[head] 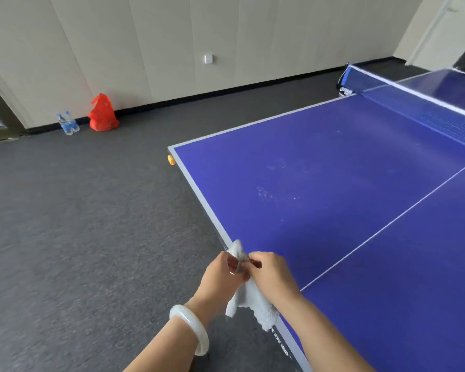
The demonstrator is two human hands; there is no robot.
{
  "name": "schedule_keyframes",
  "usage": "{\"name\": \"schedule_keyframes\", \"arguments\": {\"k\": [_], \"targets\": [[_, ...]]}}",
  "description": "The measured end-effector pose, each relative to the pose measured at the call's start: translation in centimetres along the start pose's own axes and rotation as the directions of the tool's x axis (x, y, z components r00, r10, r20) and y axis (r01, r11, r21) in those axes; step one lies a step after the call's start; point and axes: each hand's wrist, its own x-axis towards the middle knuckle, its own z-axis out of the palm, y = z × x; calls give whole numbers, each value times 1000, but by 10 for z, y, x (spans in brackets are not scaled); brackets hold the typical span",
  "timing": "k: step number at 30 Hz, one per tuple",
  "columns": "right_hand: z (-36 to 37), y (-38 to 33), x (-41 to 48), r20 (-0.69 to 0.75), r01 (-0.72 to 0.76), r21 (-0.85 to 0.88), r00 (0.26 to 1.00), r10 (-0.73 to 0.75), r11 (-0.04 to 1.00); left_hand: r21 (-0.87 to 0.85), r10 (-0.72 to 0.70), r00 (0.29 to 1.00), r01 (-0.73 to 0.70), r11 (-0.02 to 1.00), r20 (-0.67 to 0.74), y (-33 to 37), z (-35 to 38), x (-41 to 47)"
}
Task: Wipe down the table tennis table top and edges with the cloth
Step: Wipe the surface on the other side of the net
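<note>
Pale, crumpled cloth [249, 294] bunched betw. both hands, prob. damp.

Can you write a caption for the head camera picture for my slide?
Both hands, left hand and right hand, bunch a pale cloth at the blue table tennis table's edge.

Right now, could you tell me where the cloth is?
In the head view the cloth is bunched between both hands, left hand and right hand, at the table's near left edge.
</note>
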Motion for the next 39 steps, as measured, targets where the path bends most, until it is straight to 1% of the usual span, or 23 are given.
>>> {"name": "schedule_keyframes", "arguments": {"k": [5, 9, 11, 12, 15, 17, 18, 19, 20, 21, 22, 23, 24, 25, 26, 27, 29, 31, 32, 34, 35, 37, 39], "targets": [[12, -17, 54, -172, -158, 126, 969, 178, 979, 34, 65, 981, -73, 997, 185, 11, -19, 84], [25, -35, 77, -302, -225, 331, 895, 329, 916, 45, 121, 915, -149, 988, 385, 24, -32, 135], [24, -36, 82, -362, -262, 410, 832, 420, 873, -29, 118, 845, -121, 992, 522, 36, -26, 152], [22, -34, 83, -396, -289, 414, 797, 457, 863, -76, 118, 797, -91, 993, 592, 44, -21, 156], [16, -25, 75, -564, -356, 320, 673, 479, 878, -220, 129, 605, 79, 972, 786, 68, 2, 160], [9, -17, 72, -685, -430, 225, 569, 455, 875, -296, 167, 469, 216, 931, 867, 81, 20, 166], [7, -10, 74, -725, -481, 178, 526, 445, 859, -290, 162, 432, 250, 924, 887, 85, 29, 173], [7, -2, 77, -738, -545, 135, 502, 451, 827, -265, 139, 421, 258, 929, 896, 87, 38, 181], [7, 6, 81, -708, -618, 83, 515, 483, 781, -218, 91, 438, 250, 943, 894, 85, 47, 192], [9, 16, 85, -626, -687, 31, 553, 550, 726, -128, 10, 472, 218, 968, 881, 79, 52, 202], [14, 26, 90, -510, -739, -2, 580, 635, 673, 19, -83, 520, 128, 992, 850, 70, 55, 213], [20, 36, 94, -399, -769, -11, 590, 702, 640, 203, -151, 589, -23, 979, 794, 60, 54, 224], [26, 44, 96, -318, -780, -1, 594, 739, 626, 378, -170, 666, -180, 908, 727, 48, 50, 235], [30, 51, 98, -293, -782, 16, 592, 751, 623, 481, -126, 729, -303, 823, 673, 35, 45, 248], [32, 56, 102, -312, -784, 34, 581, 752, 620, 516, -51, 769, -377, 769, 637, 26, 40, 261], [33, 62, 105, -345, -784, 58, 565, 749, 618, 525, 23, 792, -425, 737, 610, 21, 35, 273], [30, 72, 114, -396, -784, 107, 531, 749, 612, 543, 163, 805, -519, 660, 570, 20, 27, 296], [28, 79, 123, -413, -809, 155, 468, 781, 567, 560, 265, 779, -601, 570, 568, 24, 22, 315], [27, 81, 125, -408, -832, 194, 413, 814, 519, 557, 303, 757, -638, 531, 578, 26, 20, 322], [27, 83, 128, -341, -870, 267, 317, 885, 414, 546, 355, 702, -707, 450, 617, 30, 21, 334], [30, 84, 129, -292, -875, 301, 294, 910, 379, 535, 373, 668, -742, 405, 644, 31, 21, 339], [38, 86, 127, -252, -824, 444, 261, 932, 351, 482, 406, 569, -822, 304, 715, 30, 25, 345], [45, 88, 120, -263, -757, 564, 212, 941, 328, 388, 444, 434, -901, 195, 784, 27, 29, 348]]}}
